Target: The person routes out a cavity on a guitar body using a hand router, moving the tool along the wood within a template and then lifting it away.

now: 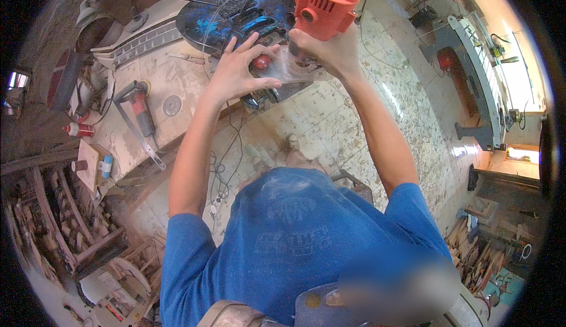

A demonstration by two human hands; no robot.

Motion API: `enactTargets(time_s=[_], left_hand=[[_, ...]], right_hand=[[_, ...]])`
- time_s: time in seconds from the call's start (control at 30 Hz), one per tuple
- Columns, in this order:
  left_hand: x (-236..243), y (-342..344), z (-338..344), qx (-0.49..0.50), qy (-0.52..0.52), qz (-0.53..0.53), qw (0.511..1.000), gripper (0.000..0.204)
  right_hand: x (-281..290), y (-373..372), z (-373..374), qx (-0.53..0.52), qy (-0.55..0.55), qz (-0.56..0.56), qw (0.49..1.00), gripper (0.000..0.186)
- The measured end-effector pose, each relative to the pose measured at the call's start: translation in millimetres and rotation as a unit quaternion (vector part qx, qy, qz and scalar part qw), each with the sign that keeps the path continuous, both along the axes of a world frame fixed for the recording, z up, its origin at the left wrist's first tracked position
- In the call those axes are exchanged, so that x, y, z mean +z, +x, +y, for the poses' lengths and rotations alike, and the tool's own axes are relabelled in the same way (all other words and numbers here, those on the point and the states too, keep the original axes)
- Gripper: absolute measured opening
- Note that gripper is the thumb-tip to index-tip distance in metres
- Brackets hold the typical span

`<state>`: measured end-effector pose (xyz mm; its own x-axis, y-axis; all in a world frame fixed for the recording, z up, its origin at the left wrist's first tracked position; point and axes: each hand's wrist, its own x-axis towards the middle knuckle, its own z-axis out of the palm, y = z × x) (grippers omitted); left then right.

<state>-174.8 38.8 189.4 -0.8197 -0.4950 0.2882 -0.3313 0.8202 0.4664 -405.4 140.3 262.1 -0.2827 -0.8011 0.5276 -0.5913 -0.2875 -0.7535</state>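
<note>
A red-orange power tool that looks like a router (325, 12) stands upright at the top, a thick dark cord rising from it. My right hand (341, 53) is closed around the lower part of its body. Dust-pale, see-through material (289, 65) shows at the tool's base, with a round red knob (261, 62) at its left. Around that knob my left hand (236, 70) is spread, thumb and fingers apart; whether it touches the knob is unclear. Beyond lies a round black-and-blue board (197, 20) with dark shavings. The tool's bit is hidden.
On the workbench (191, 82) at left lie a red-and-black grinder or polisher (140, 106), a grey disc (172, 105) and a red bottle (81, 129). A lamp (97, 26) stands behind. Cables (227, 168) trail on the floor. Wood scraps (65, 209) fill the lower left.
</note>
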Motion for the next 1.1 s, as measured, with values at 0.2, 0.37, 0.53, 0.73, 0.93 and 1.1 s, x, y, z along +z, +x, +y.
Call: enactTargets(time_s=[0.2,0.37,0.53,0.73,0.93,1.1], left_hand=[[4.8,-1.9,3.2,-0.007,0.010,0.010,1.000,0.082],[7.9,-0.9,0.3,-0.003,0.050,0.020,0.999,0.073],[6.7,-1.0,-4.7,-0.005,0.088,0.059,0.994,0.066],[8.5,-0.6,-9.5,0.014,0.141,0.081,0.987,0.067],[13.8,-2.7,-16.3,0.027,0.186,0.094,0.978,0.064],[16.9,-1.4,-13.6,0.065,0.214,0.108,0.969,0.068]], right_hand=[[0.6,-1.1,4.1,0.001,0.002,-0.001,1.000,0.064],[4.6,1.2,-5.8,-0.004,-0.003,0.022,1.000,0.065],[7.2,1.6,-16.8,0.050,-0.002,-0.008,0.999,0.038],[7.2,4.4,-28.4,0.064,0.003,-0.043,0.997,0.039],[-8.1,-6.0,-50.9,0.049,-0.066,0.035,0.996,0.038],[-7.7,-6.5,-55.5,0.051,-0.042,0.032,0.997,0.037]])
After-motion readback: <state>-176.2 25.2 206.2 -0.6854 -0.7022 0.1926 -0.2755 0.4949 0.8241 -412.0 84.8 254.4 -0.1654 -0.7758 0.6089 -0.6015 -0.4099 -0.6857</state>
